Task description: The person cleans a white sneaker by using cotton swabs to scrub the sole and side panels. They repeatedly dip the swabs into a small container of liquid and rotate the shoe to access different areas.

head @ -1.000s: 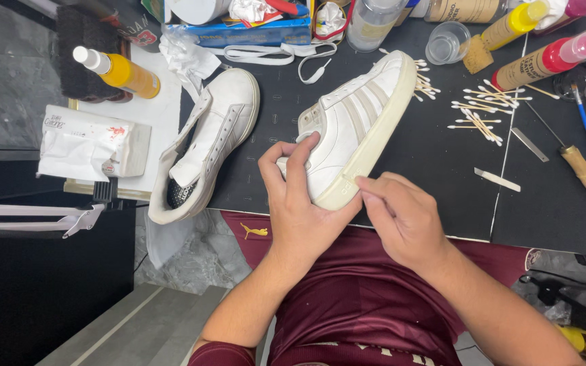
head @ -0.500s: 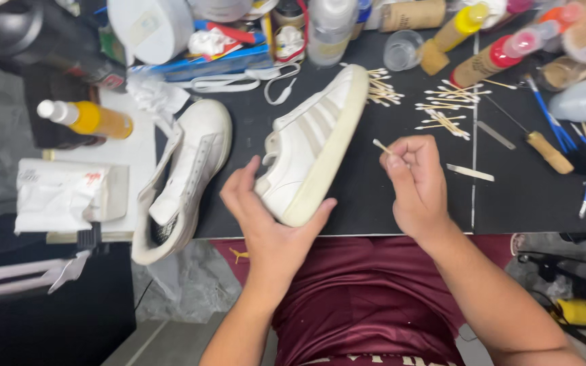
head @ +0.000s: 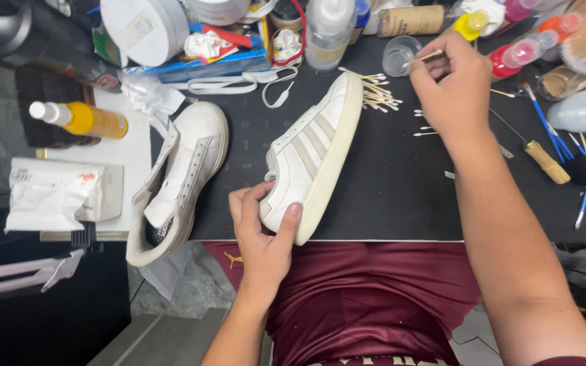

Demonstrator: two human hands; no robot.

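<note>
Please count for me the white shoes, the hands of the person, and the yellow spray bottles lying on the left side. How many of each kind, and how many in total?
White leather shoes: 2, one held on edge, one lying unlaced
Hands: 2, left hand gripping the heel, right hand pinching a thin cotton swab
Yellow spray bottles on the left: 1
Total: 5

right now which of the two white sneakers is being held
The white striped sneaker tipped on its side on the black mat, gripped at the heel by the left hand. The other white sneaker, lying left by the mat's edge, is untouched.
</note>
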